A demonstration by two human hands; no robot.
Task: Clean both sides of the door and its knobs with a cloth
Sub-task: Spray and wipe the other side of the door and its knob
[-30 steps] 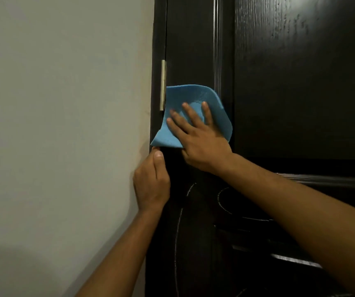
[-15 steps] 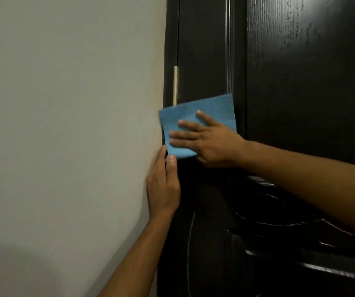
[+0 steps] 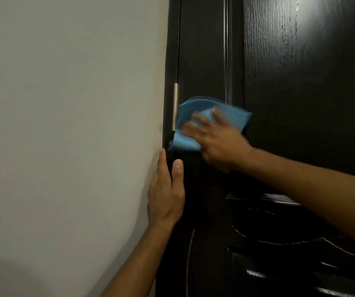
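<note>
A dark, glossy wood-grain door (image 3: 300, 82) fills the right half of the view. My right hand (image 3: 217, 140) presses a blue cloth (image 3: 193, 116) flat against the door's left stile with spread fingers, right beside a pale metal hinge (image 3: 175, 106). The hand and cloth are motion-blurred. Below the cloth, my left hand (image 3: 167, 194) rests with straight fingers on the dark door frame (image 3: 172, 50) where it meets the wall. No knob is in view.
A plain pale wall (image 3: 65, 125) takes up the left half. Raised curved mouldings (image 3: 279, 243) mark the door's lower panel under my right forearm.
My right hand has swept the cloth along the stile next to the hinge, and the cloth now bunches upward. My left hand has stayed on the frame edge.
</note>
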